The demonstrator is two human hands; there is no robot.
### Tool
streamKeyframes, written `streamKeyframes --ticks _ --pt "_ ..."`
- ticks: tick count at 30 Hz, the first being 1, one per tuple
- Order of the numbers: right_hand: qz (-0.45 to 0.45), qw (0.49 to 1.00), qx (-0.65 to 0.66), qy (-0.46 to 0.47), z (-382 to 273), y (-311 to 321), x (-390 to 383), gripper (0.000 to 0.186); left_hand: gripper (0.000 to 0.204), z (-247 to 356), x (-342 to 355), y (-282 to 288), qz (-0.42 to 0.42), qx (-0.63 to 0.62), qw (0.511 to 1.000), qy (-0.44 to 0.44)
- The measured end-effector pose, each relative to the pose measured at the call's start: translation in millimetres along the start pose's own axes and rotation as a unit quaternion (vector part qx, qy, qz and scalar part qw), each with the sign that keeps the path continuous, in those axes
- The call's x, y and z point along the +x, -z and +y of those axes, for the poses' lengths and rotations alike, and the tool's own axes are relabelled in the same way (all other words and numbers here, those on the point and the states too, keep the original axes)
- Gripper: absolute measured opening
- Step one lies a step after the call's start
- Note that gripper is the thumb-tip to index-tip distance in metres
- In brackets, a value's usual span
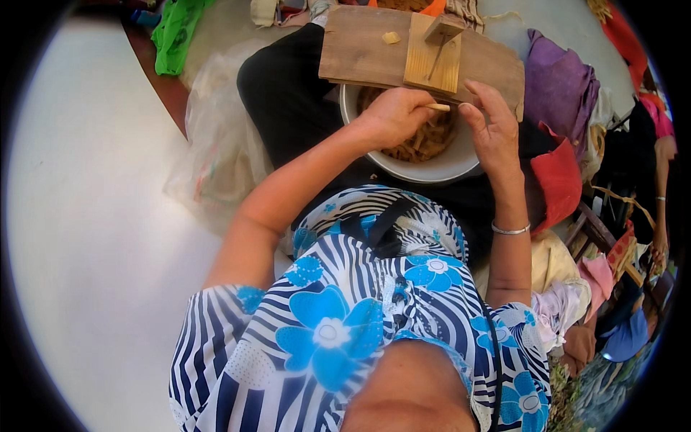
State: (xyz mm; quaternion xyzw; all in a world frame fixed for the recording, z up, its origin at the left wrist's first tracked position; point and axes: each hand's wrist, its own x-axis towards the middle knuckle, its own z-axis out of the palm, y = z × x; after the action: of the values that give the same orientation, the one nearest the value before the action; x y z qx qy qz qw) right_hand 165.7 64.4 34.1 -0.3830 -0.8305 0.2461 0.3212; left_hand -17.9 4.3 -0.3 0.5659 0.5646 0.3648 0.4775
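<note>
My left hand is closed over the white basin, pinching a short pale stick-like piece that points right. Close to the tip of that piece, my right hand has its thumb and forefinger apart, with nothing visible between them; its other fingers are partly hidden. Beneath both hands the white basin holds many brownish strips. Across its far side lies a wooden board with a lighter wood block fixed on it. A small upright wooden piece stands on that block, and a yellowish chip rests on the board.
A clear plastic bag lies at the left, beside a green bag. Purple cloth and red cloth are bunched at the right. Farther right, another person's arm shows near piled fabrics.
</note>
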Motion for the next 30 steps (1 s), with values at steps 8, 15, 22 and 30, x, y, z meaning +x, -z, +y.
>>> streamKeyframes --ticks 8,15,22,30 --pt "-0.026 0.996 -0.087 -0.024 -3.3 -9.8 -7.0 0.024 0.021 28.3 0.6 4.9 -0.104 -0.082 0.989 0.07" --pt "-0.34 0.841 0.321 -0.273 -36.6 15.8 -9.1 0.024 0.028 32.7 11.0 34.8 -0.029 -0.038 0.998 -0.043" --pt "0.003 0.891 0.384 -0.244 -66.8 15.7 6.7 0.025 0.024 62.3 -5.5 6.7 -0.072 -0.334 0.94 0.004" --pt "0.034 0.998 -0.005 -0.047 -20.2 -20.4 -7.2 0.033 0.016 31.7 0.3 -9.2 -0.043 -0.295 0.951 0.087"
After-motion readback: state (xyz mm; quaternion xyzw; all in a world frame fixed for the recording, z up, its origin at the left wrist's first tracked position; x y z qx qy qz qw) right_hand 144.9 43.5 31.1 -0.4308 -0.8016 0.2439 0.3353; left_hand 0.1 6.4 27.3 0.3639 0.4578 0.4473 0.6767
